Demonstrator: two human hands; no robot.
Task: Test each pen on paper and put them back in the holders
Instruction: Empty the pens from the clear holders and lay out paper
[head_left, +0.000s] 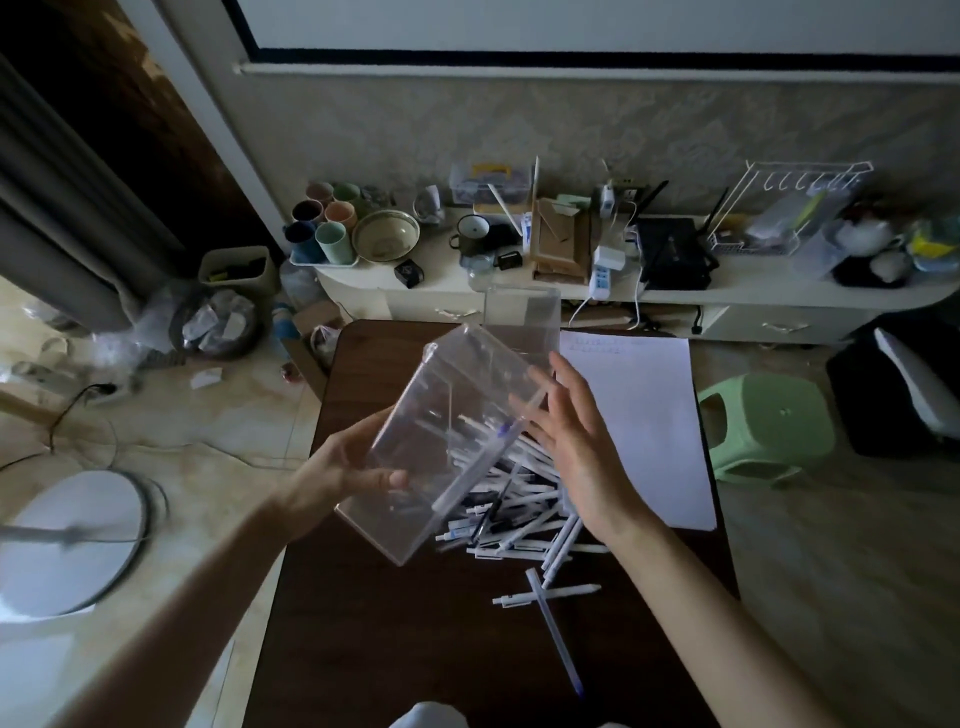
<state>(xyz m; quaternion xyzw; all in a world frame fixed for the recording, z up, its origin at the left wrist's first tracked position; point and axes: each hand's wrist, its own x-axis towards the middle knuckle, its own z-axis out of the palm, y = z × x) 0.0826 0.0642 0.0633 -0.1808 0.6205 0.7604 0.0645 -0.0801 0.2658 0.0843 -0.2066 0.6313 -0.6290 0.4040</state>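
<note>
My left hand (348, 473) grips a clear plastic holder (447, 431) and holds it tilted above the dark wooden table (363, 623), its open side facing right and down. Several white pens (514, 514) lie in a heap under and beside the holder's mouth; some still sit inside it. My right hand (576, 441) is spread with straight fingers beside the holder's open side, above the heap. Two more pens (550, 597) lie crossed nearer to me. A white sheet of paper (644, 415) lies on the table's right side. A second clear holder (522, 312) stands at the far edge.
A green plastic stool (769, 426) stands right of the table. A low white cabinet (675, 296) behind it carries cups, a bowl, boxes and a router. A bin and litter sit at the left on the floor, with a round white fan base (67, 545) nearer.
</note>
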